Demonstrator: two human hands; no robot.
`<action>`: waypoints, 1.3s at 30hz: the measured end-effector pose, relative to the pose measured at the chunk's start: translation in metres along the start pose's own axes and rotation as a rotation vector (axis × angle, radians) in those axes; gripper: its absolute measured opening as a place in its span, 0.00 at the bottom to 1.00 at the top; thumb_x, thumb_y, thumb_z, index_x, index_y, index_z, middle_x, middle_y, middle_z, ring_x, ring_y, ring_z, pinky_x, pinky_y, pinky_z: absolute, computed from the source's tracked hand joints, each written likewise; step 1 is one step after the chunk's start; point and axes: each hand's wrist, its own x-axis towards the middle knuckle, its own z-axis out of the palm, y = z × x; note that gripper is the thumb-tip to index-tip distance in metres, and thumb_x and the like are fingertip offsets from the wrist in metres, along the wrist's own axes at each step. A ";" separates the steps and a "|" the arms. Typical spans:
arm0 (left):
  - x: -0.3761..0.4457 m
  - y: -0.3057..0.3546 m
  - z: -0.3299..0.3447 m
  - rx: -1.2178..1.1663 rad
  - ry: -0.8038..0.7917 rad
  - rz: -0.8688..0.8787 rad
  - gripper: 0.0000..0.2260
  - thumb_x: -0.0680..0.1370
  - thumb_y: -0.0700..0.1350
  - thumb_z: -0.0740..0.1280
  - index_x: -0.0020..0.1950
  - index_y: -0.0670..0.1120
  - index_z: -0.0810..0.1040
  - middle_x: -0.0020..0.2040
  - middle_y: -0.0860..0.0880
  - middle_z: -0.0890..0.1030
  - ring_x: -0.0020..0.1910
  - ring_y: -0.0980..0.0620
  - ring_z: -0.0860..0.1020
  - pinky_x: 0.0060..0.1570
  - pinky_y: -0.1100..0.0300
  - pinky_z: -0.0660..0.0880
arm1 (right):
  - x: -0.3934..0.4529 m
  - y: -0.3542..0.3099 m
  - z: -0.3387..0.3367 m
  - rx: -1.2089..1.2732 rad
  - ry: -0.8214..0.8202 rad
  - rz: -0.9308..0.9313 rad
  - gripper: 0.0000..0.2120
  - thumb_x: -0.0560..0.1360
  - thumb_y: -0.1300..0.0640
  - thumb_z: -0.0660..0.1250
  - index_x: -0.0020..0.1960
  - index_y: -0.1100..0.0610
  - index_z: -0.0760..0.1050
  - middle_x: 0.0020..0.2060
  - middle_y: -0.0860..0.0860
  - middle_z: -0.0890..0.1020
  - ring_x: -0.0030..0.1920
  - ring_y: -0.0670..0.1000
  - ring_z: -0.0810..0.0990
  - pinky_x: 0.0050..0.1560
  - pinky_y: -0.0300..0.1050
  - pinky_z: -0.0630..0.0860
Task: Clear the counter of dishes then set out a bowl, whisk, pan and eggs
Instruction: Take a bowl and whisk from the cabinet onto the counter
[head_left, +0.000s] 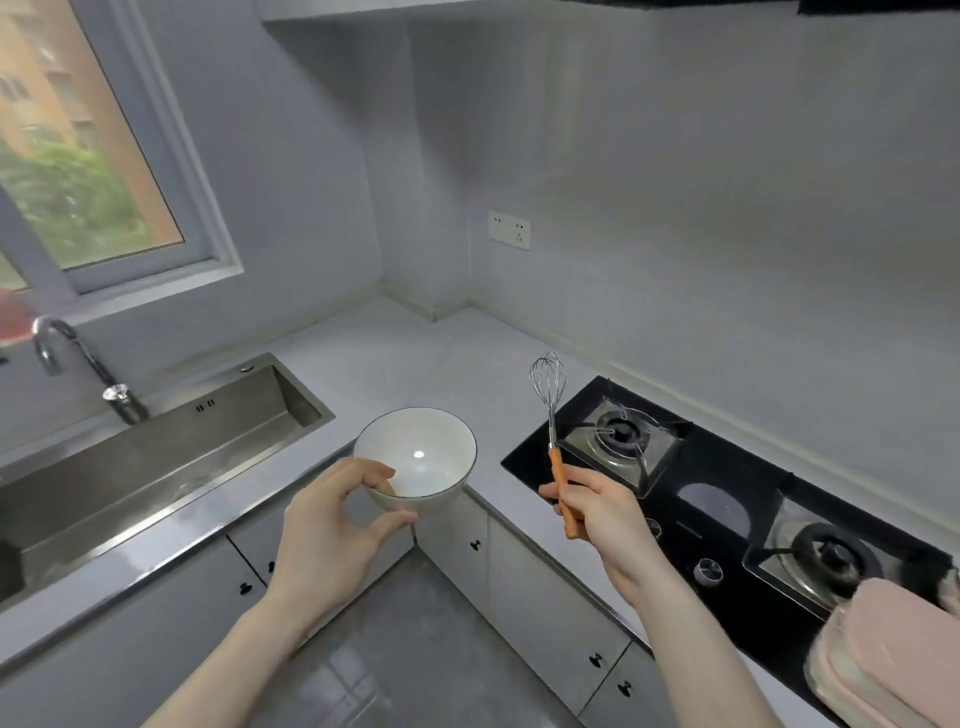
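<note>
While the left hand (332, 514) pinches the bowl (415, 457) and the right hand (592, 506) grips the whisk (550, 410), pink containers (883, 654) are cut off.

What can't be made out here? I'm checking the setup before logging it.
Head view only:
- Pink item: cut off by the right edge, identity unclear.
- Sink: left part cut off by the frame.
- Bowl: near wall behind the left hand.
- Red object: blurred, at the left edge.

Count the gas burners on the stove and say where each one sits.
2. One burner sits at the stove's far end, just behind the whisk; the other burner sits at the near end, beside the pink cloth, which may hide more.
</note>
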 end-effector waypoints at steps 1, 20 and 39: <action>0.011 -0.012 -0.003 -0.004 0.014 -0.029 0.17 0.65 0.49 0.84 0.42 0.55 0.77 0.53 0.63 0.82 0.57 0.59 0.80 0.61 0.52 0.76 | 0.016 -0.003 0.012 -0.007 -0.019 0.010 0.12 0.80 0.64 0.64 0.58 0.54 0.81 0.47 0.52 0.88 0.44 0.49 0.79 0.42 0.43 0.75; 0.267 -0.213 0.011 0.025 -0.109 -0.125 0.16 0.64 0.59 0.82 0.45 0.59 0.80 0.50 0.65 0.82 0.52 0.60 0.80 0.54 0.53 0.79 | 0.234 -0.013 0.149 -0.109 0.044 0.130 0.11 0.82 0.62 0.64 0.61 0.58 0.81 0.34 0.44 0.85 0.34 0.49 0.69 0.43 0.42 0.73; 0.427 -0.320 0.087 0.100 -0.100 -0.430 0.13 0.65 0.55 0.83 0.44 0.57 0.82 0.48 0.60 0.83 0.49 0.54 0.79 0.46 0.57 0.72 | 0.460 -0.016 0.192 -0.249 -0.025 0.250 0.08 0.76 0.66 0.71 0.54 0.61 0.81 0.47 0.58 0.87 0.27 0.45 0.76 0.30 0.34 0.72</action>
